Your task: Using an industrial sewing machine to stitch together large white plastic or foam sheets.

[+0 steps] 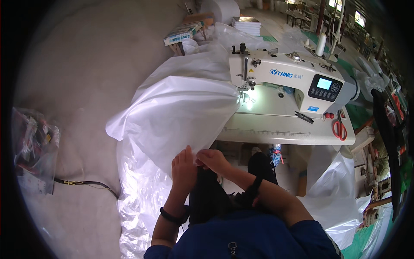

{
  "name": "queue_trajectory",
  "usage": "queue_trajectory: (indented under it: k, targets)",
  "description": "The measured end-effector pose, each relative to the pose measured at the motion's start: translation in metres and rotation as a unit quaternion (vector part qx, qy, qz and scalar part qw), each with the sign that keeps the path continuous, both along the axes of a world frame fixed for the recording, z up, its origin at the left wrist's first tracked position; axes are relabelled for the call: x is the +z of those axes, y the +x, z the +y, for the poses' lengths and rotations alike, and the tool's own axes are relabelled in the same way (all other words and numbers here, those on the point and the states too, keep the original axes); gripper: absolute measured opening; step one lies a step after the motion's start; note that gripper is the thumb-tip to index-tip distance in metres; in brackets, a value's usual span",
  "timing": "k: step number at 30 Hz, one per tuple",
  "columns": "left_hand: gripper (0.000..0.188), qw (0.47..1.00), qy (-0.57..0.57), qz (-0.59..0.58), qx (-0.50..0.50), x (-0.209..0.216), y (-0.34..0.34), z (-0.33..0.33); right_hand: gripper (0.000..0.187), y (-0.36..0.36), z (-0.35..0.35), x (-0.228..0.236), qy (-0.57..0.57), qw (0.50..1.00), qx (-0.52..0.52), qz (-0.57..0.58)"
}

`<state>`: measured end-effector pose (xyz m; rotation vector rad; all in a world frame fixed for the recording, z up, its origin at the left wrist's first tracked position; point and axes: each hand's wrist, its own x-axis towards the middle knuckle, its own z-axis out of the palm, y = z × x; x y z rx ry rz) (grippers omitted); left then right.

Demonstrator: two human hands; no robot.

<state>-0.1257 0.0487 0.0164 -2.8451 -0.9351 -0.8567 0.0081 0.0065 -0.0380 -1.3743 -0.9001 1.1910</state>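
A large white plastic sheet (181, 112) drapes from the sewing machine's needle area down to my lap. My left hand (183, 169) lies on its near edge, fingers stretched out over the material. Close beside it, my right hand (214, 161) has its fingers pinched together at the sheet's corner. The white sewing machine (280, 71) stands ahead to the right, its lamp lighting the needle plate (245, 98). The sheet's far edge reaches the presser foot (242, 91). Black thread snips (304, 117) and red-handled scissors (339, 129) lie on the machine table.
The table's front edge (276, 139) carries a ruler scale. Crinkled clear plastic (142, 207) hangs at my left side. A black cable (86, 182) runs from a plastic bag (36, 151) on the left. Behind the machine are a white roll (221, 11) and a stacked pile (246, 26).
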Motion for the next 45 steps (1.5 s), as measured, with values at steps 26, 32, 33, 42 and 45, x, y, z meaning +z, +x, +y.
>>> queue_trajectory:
  k: [26,32,33,42,45]
  targets:
    - [0.009,1.000,-0.027,-0.003,-0.007,0.054,-0.050,0.026,0.015,-0.023,-0.021,0.006,0.024,0.989,-0.001,0.146]
    - [0.009,0.999,-0.028,-0.009,-0.022,0.045,-0.064,0.018,0.022,-0.028,-0.044,0.005,-0.032,0.974,-0.029,0.224]
    - [0.009,0.999,-0.026,-0.016,-0.023,0.045,-0.066,0.017,0.022,-0.031,-0.045,0.006,-0.006,0.972,-0.010,0.233]
    - [0.007,0.965,-0.212,0.014,-0.153,0.038,-0.067,0.007,0.019,-0.077,-0.022,-0.002,-0.117,0.973,0.087,0.178]
    - [0.016,0.909,-0.396,0.115,-0.066,0.041,-0.067,0.013,0.017,-0.106,-0.014,-0.006,0.022,0.986,0.159,-0.053]
